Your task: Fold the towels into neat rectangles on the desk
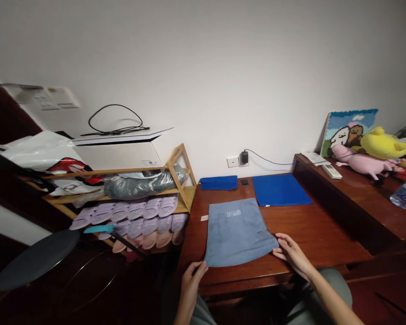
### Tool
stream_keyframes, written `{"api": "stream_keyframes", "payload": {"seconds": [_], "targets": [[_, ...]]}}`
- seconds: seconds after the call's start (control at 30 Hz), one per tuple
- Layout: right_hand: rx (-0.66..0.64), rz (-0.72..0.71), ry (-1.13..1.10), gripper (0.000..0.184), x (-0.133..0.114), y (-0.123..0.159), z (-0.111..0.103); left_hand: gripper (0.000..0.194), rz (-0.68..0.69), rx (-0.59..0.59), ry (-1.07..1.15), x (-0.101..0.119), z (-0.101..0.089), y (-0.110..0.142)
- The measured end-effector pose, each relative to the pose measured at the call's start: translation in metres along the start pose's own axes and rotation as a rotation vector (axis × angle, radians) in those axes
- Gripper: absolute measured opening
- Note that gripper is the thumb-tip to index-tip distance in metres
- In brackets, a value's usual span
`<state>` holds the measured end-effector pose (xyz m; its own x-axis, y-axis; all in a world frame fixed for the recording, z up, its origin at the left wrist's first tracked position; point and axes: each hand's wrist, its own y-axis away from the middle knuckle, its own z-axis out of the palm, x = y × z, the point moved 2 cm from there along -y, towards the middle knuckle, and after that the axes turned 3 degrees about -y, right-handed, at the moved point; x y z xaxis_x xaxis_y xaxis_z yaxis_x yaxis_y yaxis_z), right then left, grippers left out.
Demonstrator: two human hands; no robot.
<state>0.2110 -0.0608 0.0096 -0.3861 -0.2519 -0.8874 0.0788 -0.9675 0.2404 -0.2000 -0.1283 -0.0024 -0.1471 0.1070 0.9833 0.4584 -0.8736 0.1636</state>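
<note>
A grey-blue towel [237, 232] lies flat on the dark wooden desk [311, 230] in front of me. My left hand [192, 276] pinches its near left corner at the desk's front edge. My right hand [291, 253] rests on the near right corner, fingers closed on the cloth edge. Farther back lie a flat bright blue cloth [280, 189] and a folded blue cloth [219, 182] near the wall.
A bamboo shoe rack [181, 180] with several lilac and pink slippers stands left of the desk. A raised side table [365, 194] on the right carries plush toys, a remote and a water bottle. A charger is plugged in at the wall socket [238, 160].
</note>
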Motion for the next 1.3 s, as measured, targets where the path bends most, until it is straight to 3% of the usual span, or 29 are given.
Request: {"api": "stream_keyframes", "payload": {"seconds": [0.17,0.33,0.47,0.63,0.7,0.77,0.9,0.97,1.03,1.13,1.23,1.3], "targets": [[0.06,-0.085,0.316,0.059,0.003,-0.005,-0.005,0.062,0.07,0.046,-0.208,-0.004,-0.002,-0.002],[0.1,-0.029,0.227,0.059,0.014,-0.008,-0.011,0.061,0.121,0.097,-0.343,-0.008,-0.006,-0.005],[0.102,-0.123,0.415,0.049,0.017,-0.009,-0.02,0.048,0.193,0.07,-0.459,-0.009,-0.008,-0.003],[0.129,-0.308,0.715,0.025,0.012,0.001,-0.016,0.024,0.44,0.076,-0.632,-0.001,-0.008,0.006],[0.134,-0.418,0.783,0.024,0.009,0.005,0.004,0.018,0.525,0.091,-0.676,0.008,0.005,0.009],[0.099,-0.51,0.828,0.03,0.011,0.006,0.031,0.017,0.599,0.023,-0.714,0.02,0.03,0.009],[0.058,-0.571,0.975,0.05,0.038,-0.004,0.068,0.036,0.763,-0.343,-0.965,0.033,0.092,0.0],[0.06,-0.535,1.124,0.058,0.057,-0.009,0.067,0.048,0.824,-0.477,-1.135,0.027,0.103,-0.007],[0.035,-0.483,1.3,0.062,0.073,-0.012,0.058,0.055,0.829,-0.516,-1.277,0.013,0.095,-0.012],[-0.052,-0.448,1.493,0.063,0.077,-0.014,0.044,0.06,0.802,-0.474,-1.412,-0.013,0.065,-0.004],[-0.241,-0.463,1.555,0.062,0.054,-0.024,0.04,0.06,0.778,-0.431,-1.46,-0.025,0.047,0.016],[-0.42,-0.454,1.574,0.063,0.029,-0.035,0.045,0.05,0.746,-0.387,-1.469,-0.017,0.05,0.024]]}}
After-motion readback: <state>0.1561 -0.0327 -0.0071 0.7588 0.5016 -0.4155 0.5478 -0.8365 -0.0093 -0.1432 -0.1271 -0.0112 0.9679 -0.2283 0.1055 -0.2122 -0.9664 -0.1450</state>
